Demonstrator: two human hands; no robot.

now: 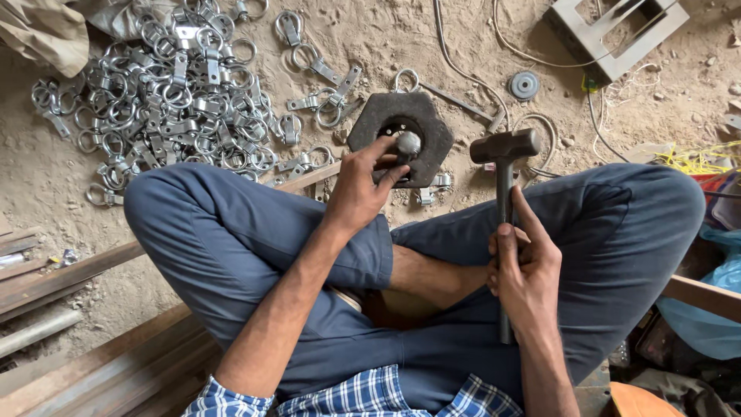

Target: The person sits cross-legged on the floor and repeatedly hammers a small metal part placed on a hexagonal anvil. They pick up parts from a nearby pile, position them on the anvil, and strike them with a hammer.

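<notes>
Seated person, cross-legged on a sandy floor (46, 177). Left hand (360, 188): fingers pinching a small rounded metal piece (408, 144) held over the central hole of a dark hexagonal block (432, 123), which lies on the floor just beyond the knees. Right hand (526, 266): fingers wrapped tight around the handle of a hammer (505, 147), head raised upright just right of the block, not touching it. Heap of metal ring clamps (170, 93) at upper left; wooden planks (69, 274) at lower left
</notes>
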